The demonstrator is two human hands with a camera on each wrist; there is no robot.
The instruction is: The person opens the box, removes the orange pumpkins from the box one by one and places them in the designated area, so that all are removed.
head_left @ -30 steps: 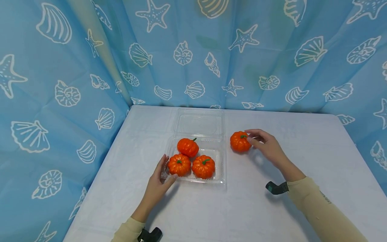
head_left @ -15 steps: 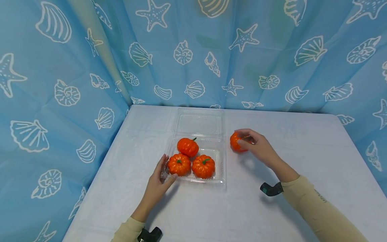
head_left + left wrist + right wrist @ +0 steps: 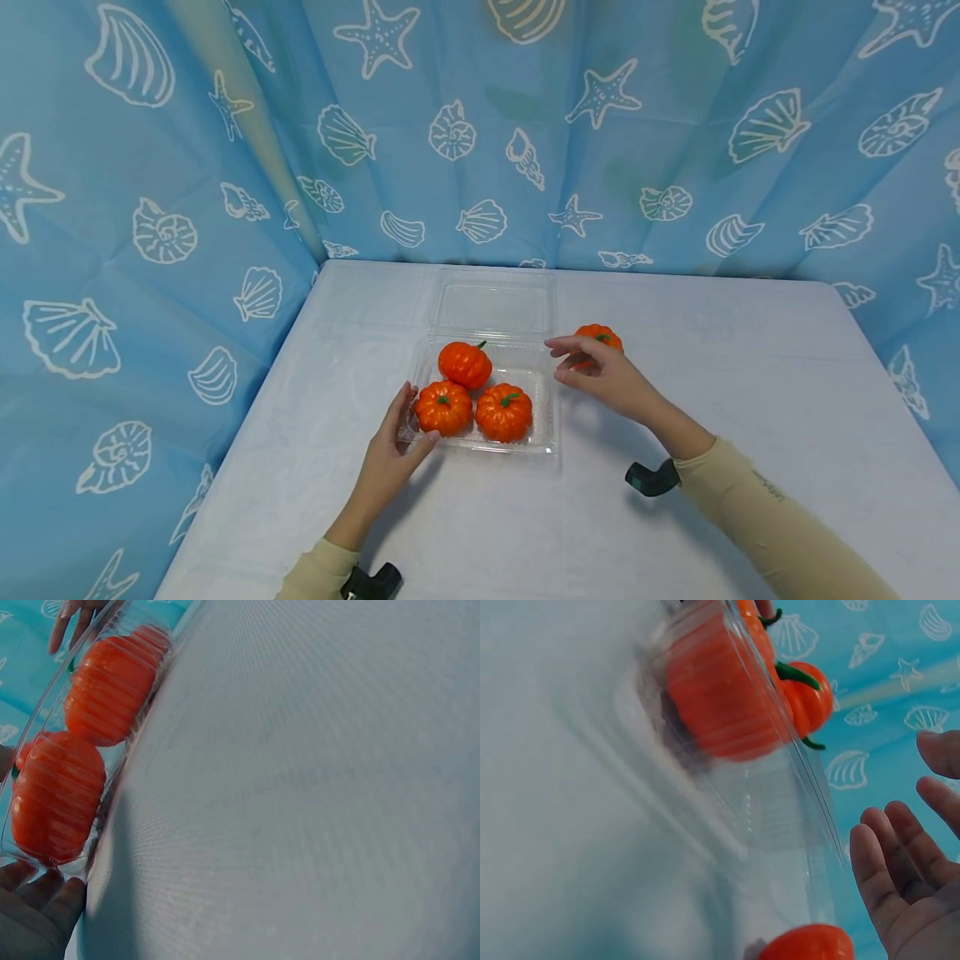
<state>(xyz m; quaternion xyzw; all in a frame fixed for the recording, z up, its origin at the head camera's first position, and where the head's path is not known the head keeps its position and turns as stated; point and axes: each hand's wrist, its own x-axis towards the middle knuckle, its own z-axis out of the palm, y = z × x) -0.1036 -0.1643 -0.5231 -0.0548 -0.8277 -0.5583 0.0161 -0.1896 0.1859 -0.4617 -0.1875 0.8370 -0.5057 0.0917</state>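
My left hand point(image 3: 386, 462) holds the near left corner of a clear plastic clamshell container point(image 3: 556, 417), its thumb at the front rim and fingers along the left side. Three small orange toy pumpkins with green stems sit in it: a back one point(image 3: 465, 365), a front left one point(image 3: 443, 408) and a front right one point(image 3: 503, 413). Outside, to the right, lies another pumpkin point(image 3: 601, 332), partly hidden behind my right hand point(image 3: 611, 379). That hand has nothing in it. Its fingers point(image 3: 901, 825) are spread beside the container's right rim in the right wrist view.
The container's lid point(image 3: 495, 304) lies folded back flat behind it. A white cloth point(image 3: 750, 375) covers the table. Blue curtains point(image 3: 480, 125) with shell and starfish prints hang behind and at the left. A black camera point(image 3: 651, 478) sits at my right wrist.
My right hand has moved left across the loose pumpkin, from its right side to near the container's right edge, with the pumpkin staying put. My left hand keeps its hold on the container.
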